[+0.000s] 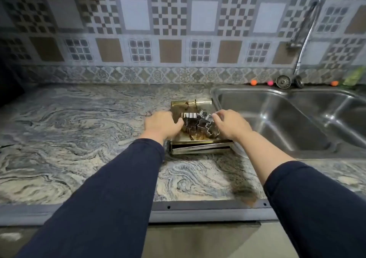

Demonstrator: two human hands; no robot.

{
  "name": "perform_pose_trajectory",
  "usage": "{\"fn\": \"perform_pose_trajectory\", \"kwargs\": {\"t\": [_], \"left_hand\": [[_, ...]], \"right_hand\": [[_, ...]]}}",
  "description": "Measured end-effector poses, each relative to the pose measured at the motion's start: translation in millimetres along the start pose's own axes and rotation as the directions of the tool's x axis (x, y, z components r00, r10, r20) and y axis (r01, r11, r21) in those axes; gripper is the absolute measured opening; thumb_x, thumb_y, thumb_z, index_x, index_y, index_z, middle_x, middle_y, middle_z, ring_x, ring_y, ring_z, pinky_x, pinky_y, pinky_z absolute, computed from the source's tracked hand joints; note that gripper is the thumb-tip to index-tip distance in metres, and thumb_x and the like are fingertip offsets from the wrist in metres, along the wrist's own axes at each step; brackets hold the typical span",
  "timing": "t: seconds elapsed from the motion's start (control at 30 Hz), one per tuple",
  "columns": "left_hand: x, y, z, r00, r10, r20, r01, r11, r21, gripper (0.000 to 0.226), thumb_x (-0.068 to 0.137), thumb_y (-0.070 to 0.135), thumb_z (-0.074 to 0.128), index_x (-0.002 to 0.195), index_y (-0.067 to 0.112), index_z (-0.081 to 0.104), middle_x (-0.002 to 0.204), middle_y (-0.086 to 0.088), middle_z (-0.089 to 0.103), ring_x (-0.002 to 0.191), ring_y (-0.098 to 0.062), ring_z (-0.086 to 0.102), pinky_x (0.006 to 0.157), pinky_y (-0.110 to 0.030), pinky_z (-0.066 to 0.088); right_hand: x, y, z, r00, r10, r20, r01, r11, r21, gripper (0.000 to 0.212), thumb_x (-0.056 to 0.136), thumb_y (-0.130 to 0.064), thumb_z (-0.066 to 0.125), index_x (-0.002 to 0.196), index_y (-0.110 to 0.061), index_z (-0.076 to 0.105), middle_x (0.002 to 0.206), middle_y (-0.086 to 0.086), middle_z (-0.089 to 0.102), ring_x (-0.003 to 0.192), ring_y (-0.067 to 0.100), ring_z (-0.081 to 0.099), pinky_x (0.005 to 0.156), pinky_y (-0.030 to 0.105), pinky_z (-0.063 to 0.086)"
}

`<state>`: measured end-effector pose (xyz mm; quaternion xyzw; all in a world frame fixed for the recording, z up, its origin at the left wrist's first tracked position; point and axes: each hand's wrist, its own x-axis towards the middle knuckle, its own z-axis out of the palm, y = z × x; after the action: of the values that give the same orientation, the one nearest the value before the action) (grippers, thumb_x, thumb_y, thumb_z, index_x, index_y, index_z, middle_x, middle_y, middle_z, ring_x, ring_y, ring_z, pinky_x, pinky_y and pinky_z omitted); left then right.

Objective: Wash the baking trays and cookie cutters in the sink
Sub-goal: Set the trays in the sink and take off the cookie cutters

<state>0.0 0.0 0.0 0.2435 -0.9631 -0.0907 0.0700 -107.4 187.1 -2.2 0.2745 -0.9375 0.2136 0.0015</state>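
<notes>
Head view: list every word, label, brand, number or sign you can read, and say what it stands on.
None: no readable text anywhere in this view.
Baking trays: bare metal, no visible stamp or brand.
Cookie cutters: plain metal, no marking.
Green bottle at the right edge behind the sink: too blurred to tell whether it bears a label.
Wall tiles: patterns only, no lettering.

dim, even light | soft blur throughout | wide-angle bending at edges
</notes>
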Motion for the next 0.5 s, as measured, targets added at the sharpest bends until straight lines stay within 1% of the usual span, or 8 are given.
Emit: {"fn": "perform_pose_trajectory", "kwargs": {"t": [0.1, 0.13, 0.2, 0.27, 0.33, 0.4, 0.47, 0.5], "left_hand": [[19, -3, 20, 0.996, -0.035, 0.078, 0.039, 0.998, -0.057, 0.064, 0.091, 0.058, 0.036, 0.139, 0.015, 0.044, 0.137, -0.009, 0.051, 0.122, -0.031, 0.050, 0.095, -0.044, 0.046], [22, -5, 25, 0.994, -0.046, 0.095, 0.054, 0.995, -0.081, 0.067, 0.091, 0.059, 0.036, 0.142, 0.016, 0.038, 0.141, -0.009, 0.048, 0.124, -0.031, 0.049, 0.097, -0.046, 0.045], [29, -7, 35, 0.991, -0.062, 0.121, 0.075, 0.992, -0.102, 0.071, 0.090, 0.061, 0.034, 0.147, 0.019, 0.030, 0.144, -0.008, 0.045, 0.127, -0.031, 0.047, 0.098, -0.047, 0.044], [32, -10, 41, 0.990, -0.067, 0.121, 0.084, 0.986, -0.142, 0.070, 0.091, 0.061, 0.033, 0.149, 0.022, 0.026, 0.143, -0.010, 0.047, 0.125, -0.032, 0.049, 0.099, -0.045, 0.044], [32, -11, 46, 0.985, -0.080, 0.154, 0.113, 0.969, -0.219, 0.071, 0.092, 0.061, 0.035, 0.151, 0.024, 0.021, 0.140, -0.012, 0.050, 0.123, -0.034, 0.051, 0.099, -0.043, 0.044], [33, -11, 49, 0.981, -0.091, 0.174, 0.135, 0.955, -0.264, 0.074, 0.091, 0.062, 0.035, 0.153, 0.027, 0.015, 0.137, -0.015, 0.053, 0.119, -0.036, 0.054, 0.097, -0.042, 0.046], [35, -12, 53, 0.978, -0.100, 0.183, 0.152, 0.942, -0.298, 0.074, 0.091, 0.060, 0.036, 0.153, 0.027, 0.013, 0.133, -0.015, 0.056, 0.116, -0.035, 0.056, 0.095, -0.041, 0.047], [37, -13, 55, 0.978, -0.105, 0.183, 0.160, 0.933, -0.323, 0.073, 0.092, 0.059, 0.037, 0.153, 0.027, 0.013, 0.132, -0.015, 0.057, 0.116, -0.034, 0.055, 0.096, -0.040, 0.047]], "right_hand": [[22, 13, 14, 0.997, 0.030, 0.068, -0.037, 0.994, 0.107, 0.049, 0.097, -0.046, 0.036, 0.136, -0.018, 0.048, 0.138, 0.013, 0.050, 0.125, 0.031, 0.048, 0.102, 0.040, 0.039], [25, 15, 18, 0.993, 0.043, 0.107, -0.059, 0.987, 0.150, 0.050, 0.098, -0.045, 0.037, 0.139, -0.019, 0.044, 0.142, 0.013, 0.046, 0.129, 0.030, 0.044, 0.105, 0.039, 0.036], [32, 19, 26, 0.990, 0.034, 0.135, -0.069, 0.963, 0.261, 0.049, 0.098, -0.044, 0.038, 0.142, -0.022, 0.040, 0.146, 0.011, 0.041, 0.134, 0.027, 0.038, 0.108, 0.037, 0.030], [31, 20, 31, 0.988, 0.038, 0.148, -0.090, 0.926, 0.366, 0.048, 0.098, -0.045, 0.036, 0.142, -0.027, 0.039, 0.148, 0.007, 0.040, 0.136, 0.023, 0.035, 0.108, 0.034, 0.028], [28, 23, 36, 0.981, 0.047, 0.190, -0.127, 0.890, 0.437, 0.046, 0.099, -0.046, 0.033, 0.142, -0.030, 0.039, 0.148, 0.001, 0.041, 0.134, 0.019, 0.037, 0.100, 0.027, 0.028], [25, 23, 36, 0.973, 0.065, 0.220, -0.163, 0.869, 0.467, 0.047, 0.099, -0.049, 0.031, 0.142, -0.033, 0.039, 0.147, -0.004, 0.042, 0.133, 0.018, 0.039, 0.094, 0.026, 0.027], [27, 23, 36, 0.968, 0.086, 0.234, -0.193, 0.853, 0.486, 0.047, 0.098, -0.051, 0.032, 0.140, -0.033, 0.042, 0.145, -0.006, 0.045, 0.129, 0.015, 0.042, 0.095, 0.026, 0.027], [28, 21, 36, 0.968, 0.091, 0.234, -0.199, 0.845, 0.496, 0.046, 0.097, -0.051, 0.033, 0.139, -0.032, 0.044, 0.142, -0.007, 0.047, 0.124, 0.013, 0.044, 0.096, 0.026, 0.028]]}}
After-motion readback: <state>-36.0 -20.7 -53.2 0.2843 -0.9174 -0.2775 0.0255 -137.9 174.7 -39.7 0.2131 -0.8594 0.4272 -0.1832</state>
